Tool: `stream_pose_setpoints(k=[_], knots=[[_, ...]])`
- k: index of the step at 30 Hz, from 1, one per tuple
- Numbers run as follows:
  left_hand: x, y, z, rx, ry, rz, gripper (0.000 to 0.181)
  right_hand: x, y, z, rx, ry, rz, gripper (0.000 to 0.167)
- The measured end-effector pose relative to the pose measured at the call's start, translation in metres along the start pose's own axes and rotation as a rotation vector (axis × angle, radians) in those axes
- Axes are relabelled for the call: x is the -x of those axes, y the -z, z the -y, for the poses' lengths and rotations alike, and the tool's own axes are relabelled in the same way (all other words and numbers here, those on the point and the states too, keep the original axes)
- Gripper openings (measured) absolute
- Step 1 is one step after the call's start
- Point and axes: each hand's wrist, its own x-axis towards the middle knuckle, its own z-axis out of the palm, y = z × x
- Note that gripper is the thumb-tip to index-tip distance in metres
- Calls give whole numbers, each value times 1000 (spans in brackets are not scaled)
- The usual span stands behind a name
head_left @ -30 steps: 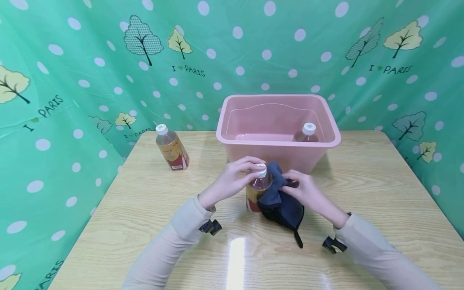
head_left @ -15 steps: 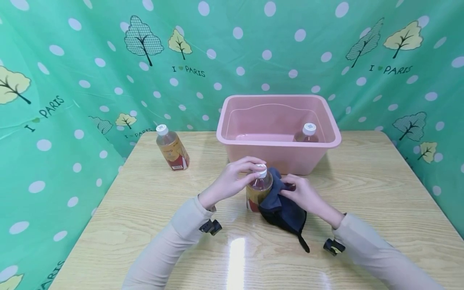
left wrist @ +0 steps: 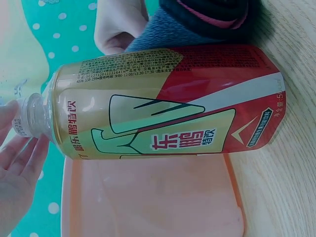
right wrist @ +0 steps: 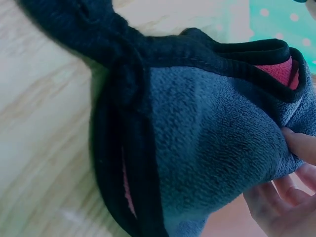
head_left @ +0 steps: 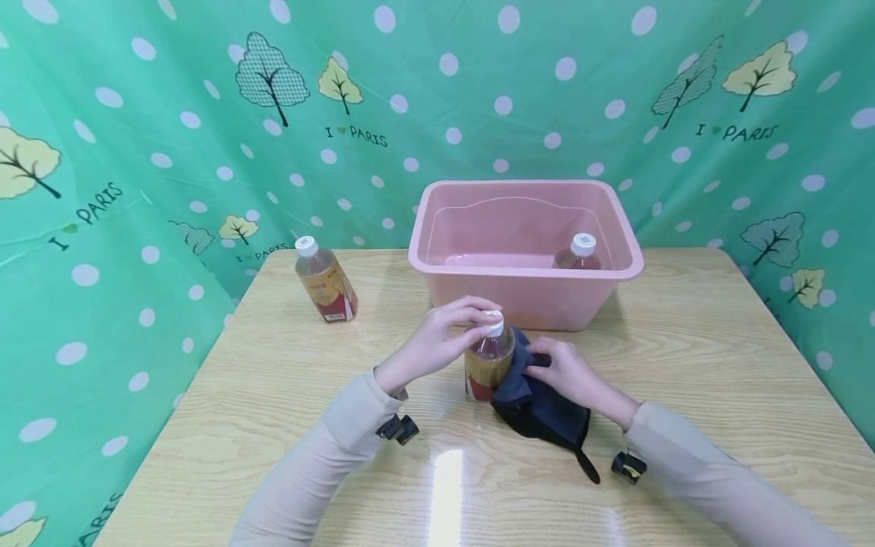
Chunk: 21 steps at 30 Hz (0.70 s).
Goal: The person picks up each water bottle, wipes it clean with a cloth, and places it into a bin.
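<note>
An upright drink bottle (head_left: 488,365) with a gold and red label stands on the table in front of the pink bin. My left hand (head_left: 440,334) grips its white cap from above; in the left wrist view the fingers and thumb (left wrist: 7,118) are around the cap. My right hand (head_left: 567,372) pinches a dark grey-blue towel (head_left: 540,406) against the bottle's right side. Black edging, a hanging loop and a pink reverse show on the bunched towel (right wrist: 212,133) in the right wrist view. The bottle's right side is partly hidden by the towel.
Behind the hands stands the pink bin (head_left: 506,296), with another white-capped bottle (head_left: 581,251) inside at its right. A similar bottle (head_left: 326,285) stands at the table's back left. A green patterned curtain (head_left: 410,91) hangs behind the wooden table (head_left: 273,425).
My right hand has slid the towel down the bottle's side and slightly toward me; its loop now lies lower and farther right. The left hand and bottle have stayed in place.
</note>
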Motion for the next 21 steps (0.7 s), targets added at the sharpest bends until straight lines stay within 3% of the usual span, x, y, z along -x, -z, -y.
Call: stream_pose_setpoints(k=[10,21], knots=[[-1,0,-1,-7,-7,-1,18,2,-6,-5,29,-60,65,19],[-1,0,-1,0,-3,7,18,3,-4,-1,42,-23,30,18]])
